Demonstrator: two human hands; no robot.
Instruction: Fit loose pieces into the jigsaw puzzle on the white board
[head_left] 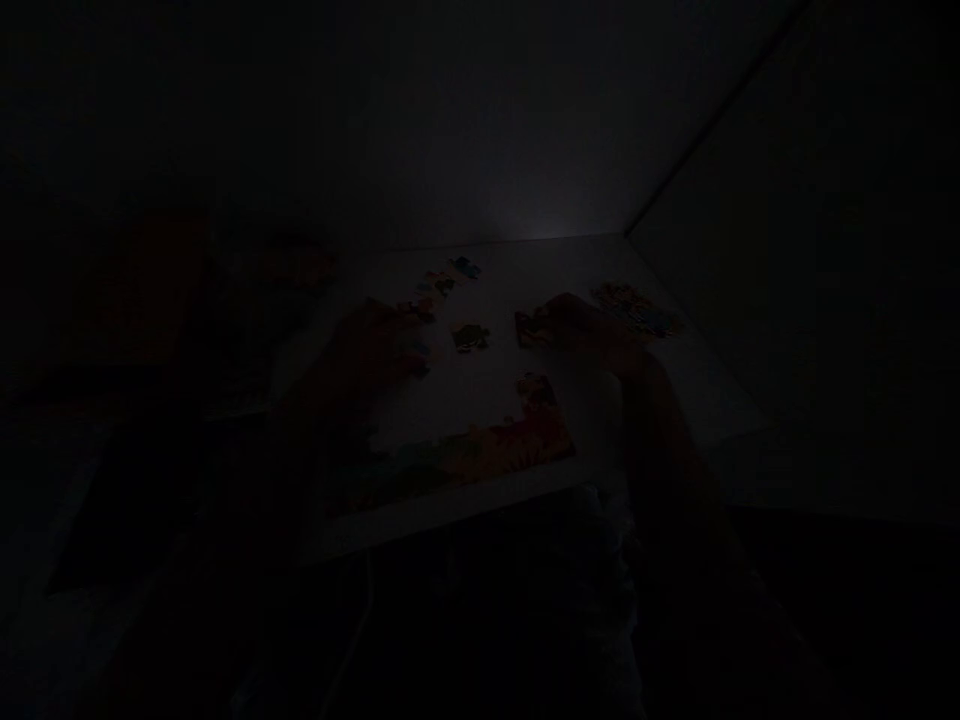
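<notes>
The picture is very dark. My right hand [589,325] pinches a jigsaw puzzle piece [531,330] by its right side, at or just above the white table. Over the table's left part, my left hand [371,345] has its fingers apart beside some loose puzzle pieces [416,308]; whether it touches them is hard to make out. Between both hands lies a single greenish puzzle piece [470,337]. Nearest me is a joined strip of puzzle [465,452], green at left and red-orange at right, with pieces [536,390] rising at its right end.
A heap of puzzle pieces [637,308] lies at the right, beyond my right hand. Further loose pieces [465,267] are near the back. The white table [570,265] meets a wall behind and another at right. A dim reddish object [169,285] stands at left.
</notes>
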